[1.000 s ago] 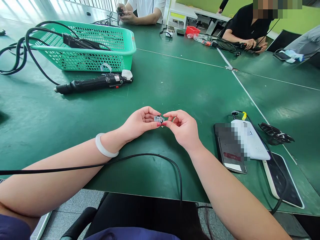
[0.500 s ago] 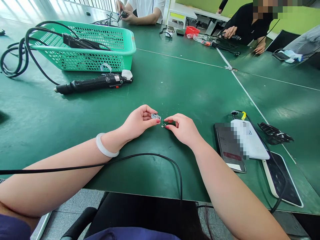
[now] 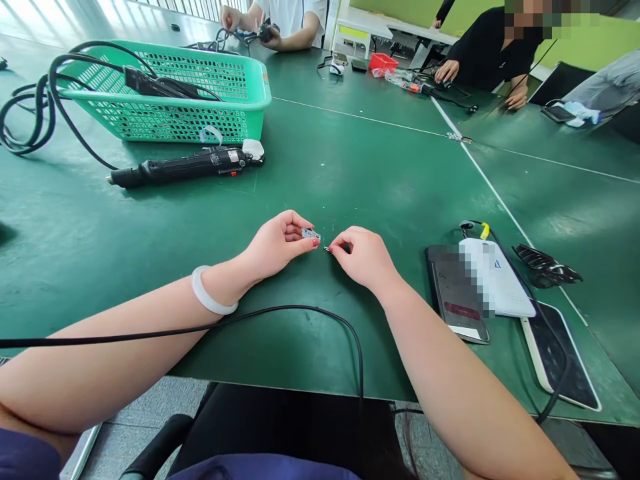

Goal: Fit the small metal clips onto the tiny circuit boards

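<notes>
Nearest, a black cable (image 3: pixel 280 309) was laid over the left forearm, below both hands, with a white bangle (image 3: pixel 213 297) worn at the left wrist. By the left hand (image 3: pixel 273 247) a small grey part (image 3: pixel 311 234) was pinched between thumb and fingers, the other fingers being curled behind it. By the right hand (image 3: pixel 365 259) a tiny metallic piece (image 3: pixel 327 249) was pinched at the fingertips, just beside the left thumb.

The grey part and the metallic piece were held near each other but apart, above the green table (image 3: pixel 300 353). The work was judged to be midway, with both pieces in hand and neither set down; whether the grey part was complete could not be told, its face being too small to read.

To the right of the right hand, a dark phone (image 3: pixel 453 287) was partly overlapped by a white device (image 3: pixel 505 283). Beyond the left hand, a black power tool (image 3: pixel 185 167) was laid untouched, and behind it cables were held in a green basket (image 3: pixel 185 121). Farthest, a dark object was handled by a co-worker in white (image 3: pixel 293 17).
</notes>
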Demonstrator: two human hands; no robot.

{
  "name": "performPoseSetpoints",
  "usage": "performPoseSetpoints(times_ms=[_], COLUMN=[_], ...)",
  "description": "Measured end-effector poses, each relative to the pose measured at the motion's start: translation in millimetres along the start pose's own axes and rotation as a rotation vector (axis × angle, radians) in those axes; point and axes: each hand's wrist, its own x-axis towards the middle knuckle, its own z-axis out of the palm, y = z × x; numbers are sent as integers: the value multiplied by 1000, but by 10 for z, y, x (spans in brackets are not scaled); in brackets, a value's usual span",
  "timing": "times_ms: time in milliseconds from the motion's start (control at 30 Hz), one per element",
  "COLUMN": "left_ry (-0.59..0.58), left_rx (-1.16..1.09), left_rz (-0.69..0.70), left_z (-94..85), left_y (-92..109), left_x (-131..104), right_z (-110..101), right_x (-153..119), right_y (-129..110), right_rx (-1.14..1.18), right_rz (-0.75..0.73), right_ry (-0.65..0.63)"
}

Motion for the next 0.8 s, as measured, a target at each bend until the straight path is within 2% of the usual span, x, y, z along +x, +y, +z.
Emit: performPoseSetpoints(times_ms=[267, 500, 800], left_ry=[-11, -8, -13], left_rx=[44, 56, 16], left_rz=[5, 5, 44], left_z=[-6, -5, -6], left_y=[-27, -9, -47], left_x=[13, 4, 9], right_z=[30, -64, -95], right_x=[51, -2, -29], right_y=[84, 84, 10], right_rx=[82, -8, -194], right_rz=[95, 0, -87], right_ry=[46, -67, -119])
